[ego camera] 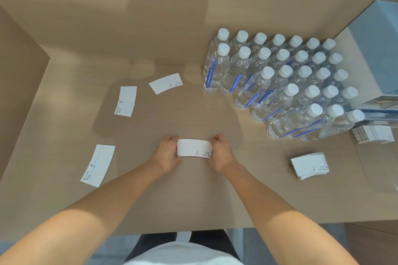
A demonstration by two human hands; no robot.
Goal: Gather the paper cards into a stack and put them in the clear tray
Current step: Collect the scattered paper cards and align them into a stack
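Cards [194,148] between both hands' grip

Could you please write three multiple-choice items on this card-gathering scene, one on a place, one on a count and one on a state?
1. Where does the loose stack of cards lie?
A. To the right of the hands, in front of the water bottles
B. At the table's far left edge
C. On top of the bottles

2. How many separate spots on the table to the left of the hands hold loose cards?
A. One
B. Three
C. Six

3. What are the hands doing?
A. Resting flat on the table
B. Holding a bottle
C. The left hand and right hand grip the ends of the held cards

Answers: 1 A, the stack sits near the table's right side, nearer the person than the bottles. 2 B, cards lie at near left, mid left and far centre. 3 C, fingers close on both short ends.
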